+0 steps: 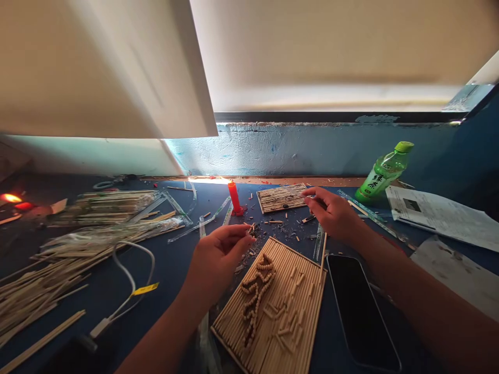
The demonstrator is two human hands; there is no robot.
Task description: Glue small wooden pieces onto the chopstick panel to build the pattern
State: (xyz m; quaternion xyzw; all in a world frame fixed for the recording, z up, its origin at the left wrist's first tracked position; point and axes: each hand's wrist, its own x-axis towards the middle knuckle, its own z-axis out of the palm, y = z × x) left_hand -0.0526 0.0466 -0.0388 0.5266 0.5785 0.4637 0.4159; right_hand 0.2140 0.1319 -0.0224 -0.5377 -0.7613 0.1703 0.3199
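Note:
My left hand (220,254) is in the air just past the upper left edge of a larger panel of bamboo sticks (268,306). Its thumb and fingers pinch together; what they hold, if anything, is too small to make out. My right hand (331,210) pinches over the right end of a smaller stick panel (273,200), and its fingertips hide what is between them. On the larger panel a raised outline of small beadlike pieces (257,298) winds along the left, with several loose short stick pieces (286,317) to its right.
A red candle (234,197) stands behind my left hand. Around it lie scraps and clear rulers (177,205). Bundled sticks (113,205) and a white cable (152,254) are at left. A phone (360,309), green bottle (384,174) and papers (440,213) lie to the right.

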